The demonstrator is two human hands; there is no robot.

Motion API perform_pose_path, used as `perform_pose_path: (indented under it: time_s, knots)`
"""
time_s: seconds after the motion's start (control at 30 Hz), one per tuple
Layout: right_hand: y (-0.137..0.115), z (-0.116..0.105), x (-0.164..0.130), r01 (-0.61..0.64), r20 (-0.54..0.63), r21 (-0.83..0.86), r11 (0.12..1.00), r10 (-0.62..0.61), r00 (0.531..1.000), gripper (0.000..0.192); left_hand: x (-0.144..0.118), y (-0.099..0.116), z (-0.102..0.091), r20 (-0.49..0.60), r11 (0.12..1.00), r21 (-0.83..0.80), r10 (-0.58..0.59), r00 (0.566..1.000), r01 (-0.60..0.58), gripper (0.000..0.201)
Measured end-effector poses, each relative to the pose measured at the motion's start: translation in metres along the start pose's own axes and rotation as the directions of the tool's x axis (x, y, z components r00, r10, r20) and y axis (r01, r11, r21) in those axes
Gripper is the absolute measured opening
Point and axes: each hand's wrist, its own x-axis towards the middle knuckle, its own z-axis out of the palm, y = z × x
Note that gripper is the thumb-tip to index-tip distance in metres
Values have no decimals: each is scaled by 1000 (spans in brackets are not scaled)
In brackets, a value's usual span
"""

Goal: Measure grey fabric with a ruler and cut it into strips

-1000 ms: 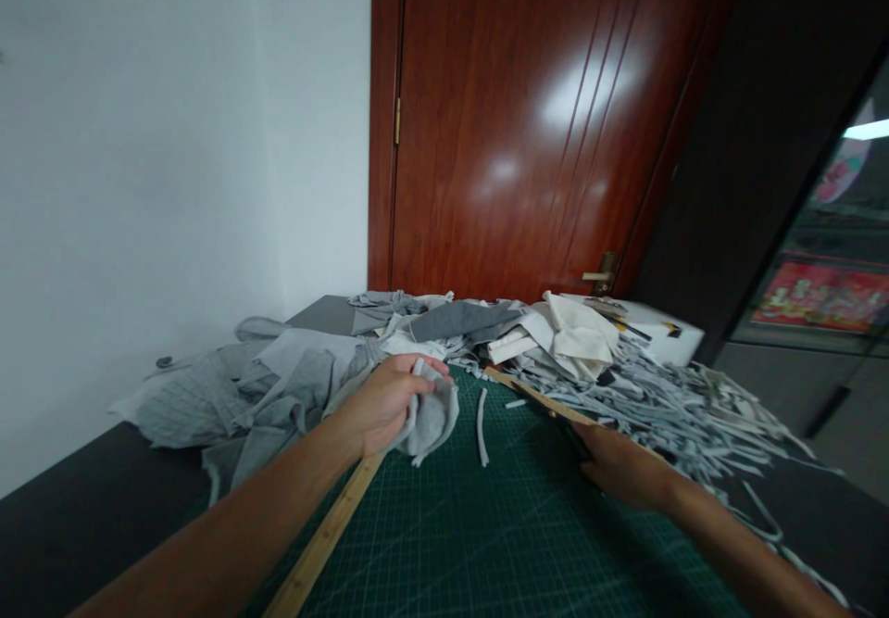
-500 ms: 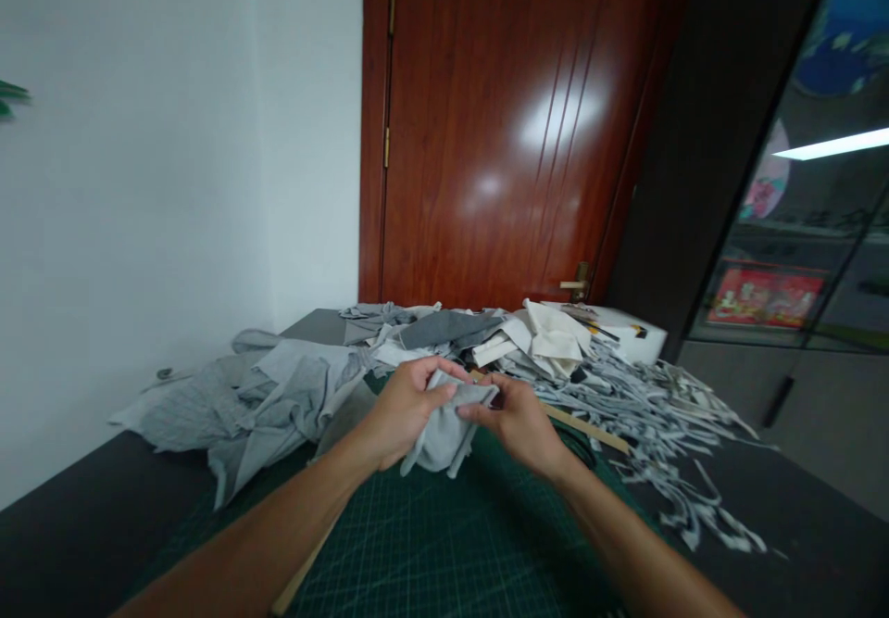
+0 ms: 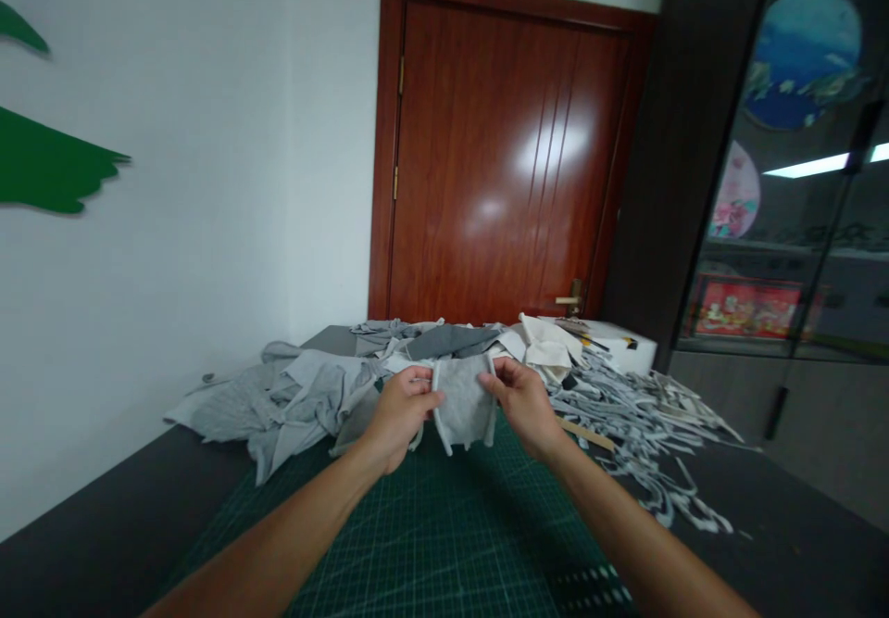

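Note:
A small piece of light grey fabric (image 3: 464,403) hangs stretched between my two hands, its side edges curled. My left hand (image 3: 401,414) pinches its left edge between thumb and fingers. On the opposite side, my right hand (image 3: 519,403) grips the upper right edge, thumb in front. Both hands hold the piece above a green cutting mat (image 3: 423,525) with a printed grid. Behind and left of my left hand lies a heap of grey cloth (image 3: 306,396).
Cut grey strips (image 3: 639,433) pile up on the right of the dark table (image 3: 215,470). Near them lie a wooden ruler (image 3: 587,435), cream fabric (image 3: 548,345) and a white box (image 3: 629,349). A brown door (image 3: 472,164) and a glass-fronted cabinet (image 3: 784,229) stand beyond.
The fabric was bunched between my hands; now it is spread flat and upright. My hands have moved apart slightly. The camera view has tilted up and shifted.

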Motion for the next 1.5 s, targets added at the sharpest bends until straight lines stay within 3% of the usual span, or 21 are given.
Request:
perform_pose_path:
  time_s: [0.2, 0.27, 0.37, 0.47, 0.57, 0.73, 0.87, 1.03, 1.2, 1.33, 1.43, 1.5]
  knots:
    - [7, -2, -4, -5, -23, -23, 1000, 4, 1000, 52, -17, 0, -2, -95, 977, 93, 199, 975, -191, 64]
    - [7, 0, -6, 3, -24, -33, 999, -4, 1000, 49, -21, 3, -6, -100, 946, 194, 282, 954, -259, 55]
    - [6, 2, -7, 36, -21, -43, 998, -37, 999, 42, -23, 9, -15, -62, 909, 290, 331, 942, -300, 23]
    - [4, 1, -7, 74, 5, -66, 995, -74, 997, 23, -25, 10, -22, -16, 916, 295, 291, 957, -273, 13]
    - [4, 1, -10, 88, 29, -105, 990, -86, 996, 10, -29, 8, -21, -7, 946, 247, 221, 975, -213, 26]
    - [7, 9, -21, 104, 77, -124, 987, -95, 993, 37, -39, 7, -16, 35, 975, 144, 166, 985, -170, 66]
    - [10, 10, -27, 123, 129, -129, 984, -106, 986, 57, -45, 10, -25, 164, 990, 71, 113, 980, -126, 100]
    - [6, 7, -17, 121, 241, -162, 979, -79, 967, 53, -43, 28, -48, 293, 996, 64, 36, 955, -57, 102]
    - [-5, 28, 27, 159, 285, -259, 953, -82, 955, 42, -13, 66, -74, 245, 979, 154, 96, 965, -137, 99]
    - [-9, 61, 72, 205, 301, -389, 898, -86, 950, 32, 24, 85, -97, 194, 909, 346, 175, 965, -234, 103]
    - [-2, 83, 92, 240, 329, -504, 829, -73, 942, 35, 45, 87, -120, 155, 691, 671, 223, 963, -268, 96]
    - [7, 96, 94, 263, 374, -586, 767, -31, 927, 35, 54, 81, -139, 118, 521, 822, 235, 965, -228, 93]
